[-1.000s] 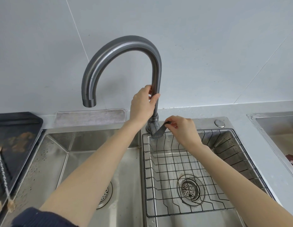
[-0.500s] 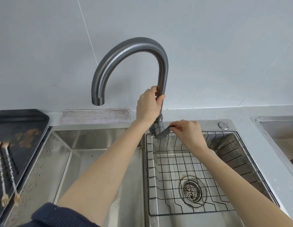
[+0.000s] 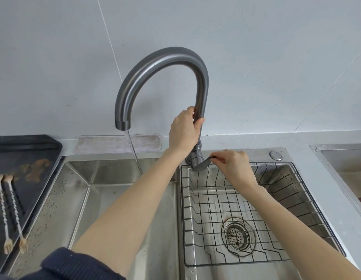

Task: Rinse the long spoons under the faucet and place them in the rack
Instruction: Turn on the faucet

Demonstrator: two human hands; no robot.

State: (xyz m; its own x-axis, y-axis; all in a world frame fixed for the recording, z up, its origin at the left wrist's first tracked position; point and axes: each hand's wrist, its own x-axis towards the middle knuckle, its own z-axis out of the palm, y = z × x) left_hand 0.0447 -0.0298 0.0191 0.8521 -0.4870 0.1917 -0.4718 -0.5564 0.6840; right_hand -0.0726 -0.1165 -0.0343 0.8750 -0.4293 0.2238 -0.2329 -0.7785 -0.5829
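Your left hand (image 3: pixel 183 131) grasps the faucet (image 3: pixel 165 77); your right hand (image 3: pixel 234 164) pinches its lever (image 3: pixel 203 163), half hidden. Spoons (image 3: pixel 11 211) lie far left.

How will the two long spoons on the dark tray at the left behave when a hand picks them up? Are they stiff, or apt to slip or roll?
The long spoons look thin with twisted stems, so probably stiff and light. The twist may give fingers some grip, though the stems are narrow. They lie flat on the dark tray, so pinching them up may be fiddly; the small heads probably limit rolling.
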